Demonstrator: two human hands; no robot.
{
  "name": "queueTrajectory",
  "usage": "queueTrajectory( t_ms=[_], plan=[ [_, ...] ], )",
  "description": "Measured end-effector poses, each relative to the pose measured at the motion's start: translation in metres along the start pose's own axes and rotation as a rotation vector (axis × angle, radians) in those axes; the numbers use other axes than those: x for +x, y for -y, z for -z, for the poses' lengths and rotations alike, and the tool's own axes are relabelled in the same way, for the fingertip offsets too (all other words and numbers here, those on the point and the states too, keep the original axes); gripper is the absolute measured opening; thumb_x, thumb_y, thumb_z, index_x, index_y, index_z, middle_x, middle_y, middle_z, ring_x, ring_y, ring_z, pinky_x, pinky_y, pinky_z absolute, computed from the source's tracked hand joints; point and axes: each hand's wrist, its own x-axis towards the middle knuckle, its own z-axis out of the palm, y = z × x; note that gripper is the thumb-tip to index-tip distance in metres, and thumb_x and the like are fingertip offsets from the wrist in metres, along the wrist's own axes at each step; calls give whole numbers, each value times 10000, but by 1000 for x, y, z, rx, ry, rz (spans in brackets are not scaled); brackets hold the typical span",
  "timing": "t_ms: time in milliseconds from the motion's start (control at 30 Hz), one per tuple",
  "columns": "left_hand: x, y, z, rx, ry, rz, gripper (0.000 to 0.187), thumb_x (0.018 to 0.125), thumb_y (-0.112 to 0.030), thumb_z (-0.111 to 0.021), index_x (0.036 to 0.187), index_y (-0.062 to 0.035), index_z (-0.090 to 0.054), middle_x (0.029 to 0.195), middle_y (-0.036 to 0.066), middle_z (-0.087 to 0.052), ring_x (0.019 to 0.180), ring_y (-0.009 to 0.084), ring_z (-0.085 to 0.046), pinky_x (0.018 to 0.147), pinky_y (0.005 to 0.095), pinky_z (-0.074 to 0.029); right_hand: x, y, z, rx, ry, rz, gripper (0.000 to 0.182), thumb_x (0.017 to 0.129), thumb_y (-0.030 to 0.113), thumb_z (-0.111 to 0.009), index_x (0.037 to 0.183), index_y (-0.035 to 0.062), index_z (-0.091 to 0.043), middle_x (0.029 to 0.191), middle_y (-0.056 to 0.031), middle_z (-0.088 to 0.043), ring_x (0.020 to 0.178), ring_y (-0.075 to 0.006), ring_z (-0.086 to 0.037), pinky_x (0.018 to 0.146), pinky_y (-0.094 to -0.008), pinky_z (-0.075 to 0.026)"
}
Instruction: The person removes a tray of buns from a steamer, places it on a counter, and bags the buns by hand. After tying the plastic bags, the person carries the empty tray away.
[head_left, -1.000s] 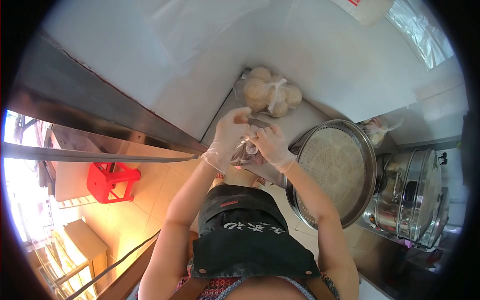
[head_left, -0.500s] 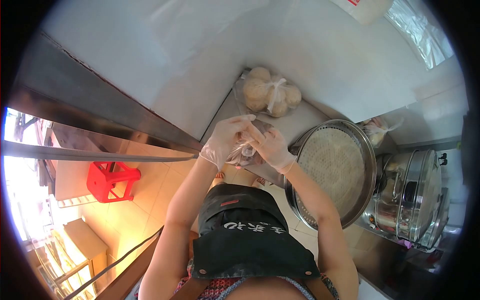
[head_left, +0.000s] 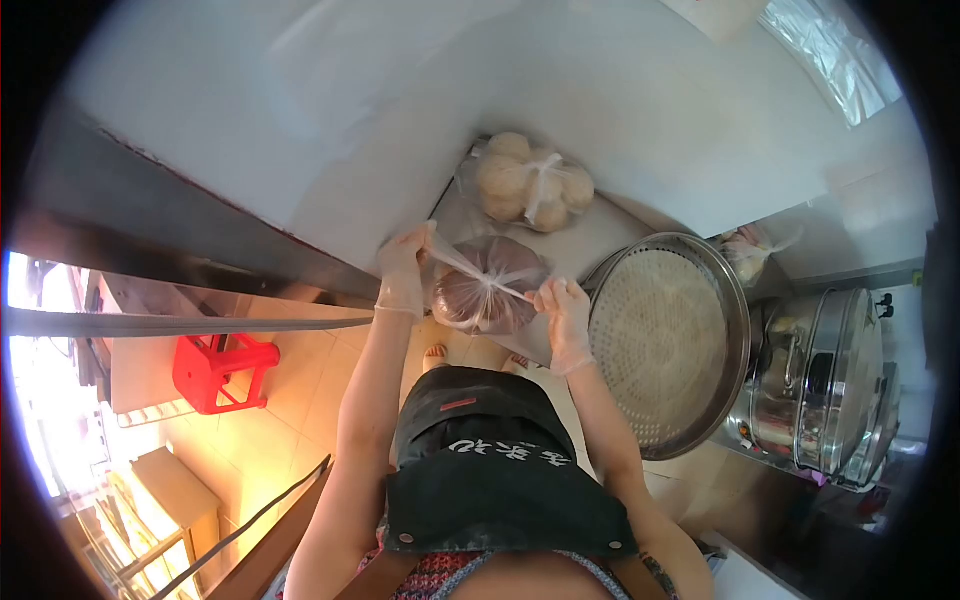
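A clear plastic bag (head_left: 480, 295) with dark brownish contents is in front of me, its neck gathered into a knot at the middle. My left hand (head_left: 404, 258), in a see-through glove, grips one end of the bag's top, stretched out to the left. The other end is pinched in the gloved fingers of my right hand (head_left: 563, 315). Both ends are taut between my hands. Just beyond lies a second tied bag of pale round buns (head_left: 505, 185), touched by neither hand.
To the right is a round perforated steamer tray (head_left: 665, 345). Farther right stand stacked metal steamer pots (head_left: 825, 380), with another tied bag (head_left: 750, 252) behind. A red plastic stool (head_left: 225, 372) is on the floor at left. A white wall (head_left: 300, 130) rises ahead.
My hands were close together over the bag's top. They have moved apart, left and right, pulling its ends tight into a knot, and more of the bag shows.
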Motion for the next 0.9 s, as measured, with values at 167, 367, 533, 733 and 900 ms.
queueTrajectory(
  t_ms=[167,367,533,733,900],
  plan=[
    [-53,-60,-65,247,584,-443,291,950,-186,-607,1149,11,-686,1024,31,-630,860,144,-587,804,276,-485,11,57,-79,-536,263,20,218,973,101,-505,1074,-33,-645,848,-72,-648,662,-101,-519,646,-260,-457],
    [-44,14,-47,267,584,-20,230,935,-130,-596,1092,18,-675,1012,55,-669,917,121,-596,829,273,-483,30,47,-58,-159,213,-45,200,964,100,-514,1039,-31,-645,1019,-121,-686,694,-109,-536,686,-266,-461],
    [-43,7,-39,557,554,-239,127,852,-78,-648,953,-14,-689,838,52,-681,787,144,-609,734,276,-486,30,22,-5,173,121,-94,148,962,132,-540,976,5,-615,1075,-128,-670,808,-153,-574,768,-323,-472],
    [-38,24,-29,896,591,-660,185,774,-114,-700,956,-85,-694,820,95,-681,763,280,-569,738,398,-479,30,19,11,-14,11,-87,142,931,151,-610,966,17,-641,1025,-85,-661,926,-187,-621,830,-344,-489],
    [-39,32,-46,1048,526,-685,247,771,-172,-733,1009,-115,-698,812,117,-679,769,309,-588,738,415,-485,22,61,-72,-860,142,229,239,906,180,-634,1040,-13,-677,954,-76,-671,878,-233,-633,809,-372,-500]
  ],
)
